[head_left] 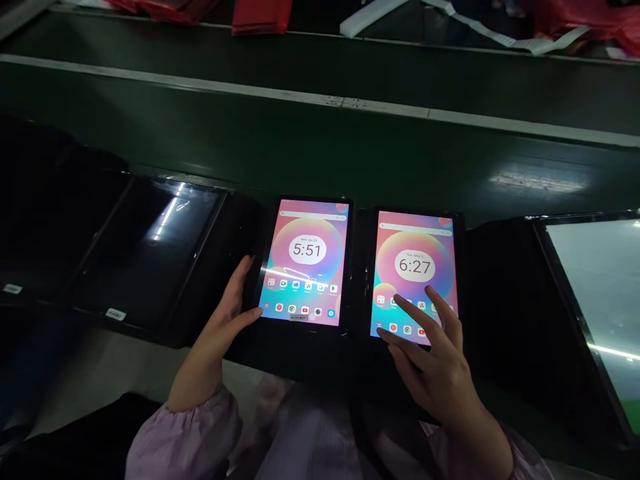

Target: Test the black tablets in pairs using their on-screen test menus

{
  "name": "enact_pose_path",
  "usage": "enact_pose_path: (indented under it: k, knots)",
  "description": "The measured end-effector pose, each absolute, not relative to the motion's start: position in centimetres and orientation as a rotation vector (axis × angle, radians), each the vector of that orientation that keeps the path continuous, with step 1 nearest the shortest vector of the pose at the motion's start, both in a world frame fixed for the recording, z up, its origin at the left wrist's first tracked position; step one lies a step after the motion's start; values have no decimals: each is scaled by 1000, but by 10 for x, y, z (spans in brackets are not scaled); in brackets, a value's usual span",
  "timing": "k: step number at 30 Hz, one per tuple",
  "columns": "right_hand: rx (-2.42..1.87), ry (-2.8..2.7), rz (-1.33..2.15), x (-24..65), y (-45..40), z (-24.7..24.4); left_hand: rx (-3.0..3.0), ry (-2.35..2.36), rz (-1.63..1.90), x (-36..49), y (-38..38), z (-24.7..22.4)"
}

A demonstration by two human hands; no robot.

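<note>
Two lit tablets lie side by side in front of me, each showing a clock and rows of app icons. At the lower left edge of the left tablet (309, 267), reading 5:51, my left hand (233, 307) rests with thumb and fingers apart; the thumb touches the corner of the screen. Over the lower half of the right tablet (415, 260), reading 6:27, my right hand (435, 353) is spread, its fingertips at or just above the icons. Some of those icons are hidden behind the fingers.
Dark-screened devices (155, 247) with small white labels lie to the left. A larger bright screen (600, 287) stands at the right edge. Beyond the tablets runs a green surface with a pale metal rail (280, 91). Red packages (263, 15) and a white strip (373, 15) lie farther back.
</note>
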State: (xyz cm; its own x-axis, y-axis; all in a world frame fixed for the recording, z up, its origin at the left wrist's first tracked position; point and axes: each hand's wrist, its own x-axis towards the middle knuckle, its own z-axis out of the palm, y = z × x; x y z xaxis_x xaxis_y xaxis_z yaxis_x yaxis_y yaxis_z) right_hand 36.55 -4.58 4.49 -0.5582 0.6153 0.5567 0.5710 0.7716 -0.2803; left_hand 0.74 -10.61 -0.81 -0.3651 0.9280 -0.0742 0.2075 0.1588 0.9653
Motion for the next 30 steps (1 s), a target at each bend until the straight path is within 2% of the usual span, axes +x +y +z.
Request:
enact_pose_path:
  k: [16,30]
  knots:
    - [-906,-2223,89,369,-44,43,990,1681,1400,8,-94,-4]
    - [-880,-2267,87,363,-34,43,1176,1749,1203,6,-97,-4]
